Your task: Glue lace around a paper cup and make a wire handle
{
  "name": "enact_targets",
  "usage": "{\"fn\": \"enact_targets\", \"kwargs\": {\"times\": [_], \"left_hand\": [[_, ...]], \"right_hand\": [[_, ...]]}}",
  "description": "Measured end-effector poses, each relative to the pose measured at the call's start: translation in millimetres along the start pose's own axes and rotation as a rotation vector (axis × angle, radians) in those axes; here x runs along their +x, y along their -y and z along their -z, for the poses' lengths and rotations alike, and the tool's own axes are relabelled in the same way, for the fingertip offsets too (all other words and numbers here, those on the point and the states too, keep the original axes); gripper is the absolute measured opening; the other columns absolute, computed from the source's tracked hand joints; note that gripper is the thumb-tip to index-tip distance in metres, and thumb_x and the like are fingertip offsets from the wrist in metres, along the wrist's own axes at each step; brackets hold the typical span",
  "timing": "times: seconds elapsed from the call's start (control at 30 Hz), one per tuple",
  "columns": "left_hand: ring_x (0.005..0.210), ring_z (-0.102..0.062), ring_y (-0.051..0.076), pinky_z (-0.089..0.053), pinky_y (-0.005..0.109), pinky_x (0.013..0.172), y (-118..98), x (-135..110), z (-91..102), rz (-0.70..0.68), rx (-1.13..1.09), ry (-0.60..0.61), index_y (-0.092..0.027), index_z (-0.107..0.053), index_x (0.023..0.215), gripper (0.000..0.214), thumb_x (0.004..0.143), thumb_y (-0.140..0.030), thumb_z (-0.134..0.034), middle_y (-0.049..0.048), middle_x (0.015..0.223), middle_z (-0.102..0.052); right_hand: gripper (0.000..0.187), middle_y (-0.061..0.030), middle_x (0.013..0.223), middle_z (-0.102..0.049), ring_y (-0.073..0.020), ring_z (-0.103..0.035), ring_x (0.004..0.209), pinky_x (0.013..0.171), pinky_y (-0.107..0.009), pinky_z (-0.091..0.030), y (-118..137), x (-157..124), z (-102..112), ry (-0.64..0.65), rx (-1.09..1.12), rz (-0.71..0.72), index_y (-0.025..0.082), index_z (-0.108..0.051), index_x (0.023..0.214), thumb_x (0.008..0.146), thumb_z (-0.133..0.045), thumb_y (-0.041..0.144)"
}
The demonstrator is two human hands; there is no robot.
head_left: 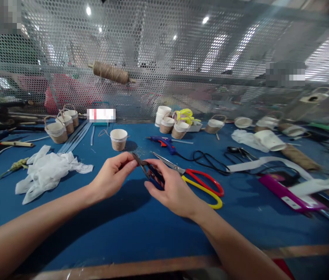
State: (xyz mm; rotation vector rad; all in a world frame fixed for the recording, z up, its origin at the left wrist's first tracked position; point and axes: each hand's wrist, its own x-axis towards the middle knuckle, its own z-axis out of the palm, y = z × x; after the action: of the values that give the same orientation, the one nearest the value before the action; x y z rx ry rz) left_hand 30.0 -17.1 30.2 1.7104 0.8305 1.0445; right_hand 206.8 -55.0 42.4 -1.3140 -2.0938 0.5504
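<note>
My right hand is wrapped round the dark blue handles of small pliers or cutters; the exact kind does not show. Their dark jaws point up and left towards my left hand. The thumb and index finger of that hand are pinched together right beside the jaws, and whatever is between them is hidden. Just beyond my hands stands a small white paper cup with a twine-wrapped lower half. Large scissors with red and yellow handles lie partly behind my right hand.
A blue glue gun lies behind the scissors, its black cord trailing right. More cups with twine handles stand at the back left. A crumpled white cloth lies left, a purple power strip right. Twine hangs on the mesh.
</note>
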Motion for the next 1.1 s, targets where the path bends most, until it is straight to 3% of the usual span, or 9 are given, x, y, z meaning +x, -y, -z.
{"fn": "enact_targets", "kwargs": {"times": [0.17,0.27,0.33,0.47,0.53,0.8,1.0,1.1], "left_hand": [[0.037,-0.021,0.003,-0.019,0.016,0.037,-4.3,1.0,4.4,0.223,-0.469,0.243,-0.016,-0.05,0.072,0.028,0.075,-0.042,-0.06,-0.011,0.044,-0.027],[0.036,-0.016,0.002,-0.017,0.016,0.036,-4.4,1.1,4.9,0.283,-0.545,0.304,-0.016,-0.049,0.072,0.029,0.074,-0.043,-0.061,-0.0122,0.043,-0.022],[0.037,-0.019,0.003,-0.019,0.016,0.037,-2.5,1.1,4.0,0.259,-0.434,0.264,-0.017,-0.048,0.073,0.027,0.077,-0.042,-0.057,-0.0114,0.044,-0.026],[0.046,-0.033,0.005,-0.026,0.017,0.043,1.7,0.6,0.5,0.055,-0.017,0.004,-0.016,-0.048,0.072,0.02,0.083,-0.033,-0.05,-0.0065,0.053,-0.041],[0.047,-0.033,0.005,-0.026,0.018,0.044,1.7,0.8,-0.3,0.014,0.02,-0.054,-0.016,-0.049,0.071,0.019,0.082,-0.031,-0.05,-0.0065,0.054,-0.041],[0.038,-0.025,0.002,-0.019,0.016,0.038,-1.7,3.6,3.6,0.194,-0.459,0.136,-0.017,-0.045,0.069,0.028,0.076,-0.04,-0.06,-0.0103,0.044,-0.033],[0.038,-0.021,0.002,-0.017,0.016,0.038,-1.2,3.9,5.4,0.248,-0.529,0.244,-0.017,-0.046,0.072,0.027,0.077,-0.04,-0.06,-0.0107,0.045,-0.029],[0.038,-0.027,0.003,-0.021,0.016,0.038,-1.0,3.6,3.9,0.213,-0.365,0.17,-0.017,-0.045,0.072,0.026,0.078,-0.04,-0.056,-0.0098,0.047,-0.034]], "right_hand": [[0.036,-0.0021,0.08,-0.061,-0.0116,-0.053,0.061,0.057,-0.024,-0.045,1.1,-2.4,4.5,0.015,-0.018,0.014,0.018,-0.047,0.109,0.074,-0.053,0.017],[0.034,-0.0033,0.083,-0.062,-0.0126,-0.056,0.065,0.059,-0.025,-0.046,1.3,-3.3,4.9,0.026,0.013,0.002,0.018,-0.047,0.109,0.075,-0.052,0.017],[0.033,-0.0042,0.085,-0.063,-0.0133,-0.058,0.068,0.06,-0.025,-0.047,0.7,-3.0,3.6,0.045,0.054,-0.017,0.018,-0.047,0.109,0.076,-0.052,0.018],[0.034,-0.0055,0.088,-0.063,-0.0149,-0.058,0.071,0.063,-0.028,-0.047,-0.6,-1.2,0.1,0.034,0.077,-0.043,0.017,-0.046,0.109,0.076,-0.052,0.019],[0.036,-0.0053,0.087,-0.063,-0.0153,-0.058,0.071,0.064,-0.029,-0.048,-0.6,-0.5,-0.1,0.019,0.06,-0.042,0.017,-0.046,0.111,0.076,-0.053,0.02],[0.04,-0.007,0.09,-0.063,-0.0164,-0.058,0.072,0.066,-0.031,-0.048,0.0,0.6,5.0,0.032,-0.019,-0.026,0.015,-0.045,0.113,0.074,-0.054,0.02],[0.034,-0.0043,0.087,-0.063,-0.0149,-0.06,0.072,0.065,-0.028,-0.049,-0.5,-3.2,5.4,0.067,0.077,-0.04,0.018,-0.047,0.11,0.077,-0.051,0.018],[0.032,-0.0042,0.087,-0.063,-0.0156,-0.061,0.075,0.068,-0.029,-0.05,-2.9,-3.0,3.8,0.07,0.153,-0.071,0.018,-0.048,0.109,0.077,-0.052,0.019]]}}
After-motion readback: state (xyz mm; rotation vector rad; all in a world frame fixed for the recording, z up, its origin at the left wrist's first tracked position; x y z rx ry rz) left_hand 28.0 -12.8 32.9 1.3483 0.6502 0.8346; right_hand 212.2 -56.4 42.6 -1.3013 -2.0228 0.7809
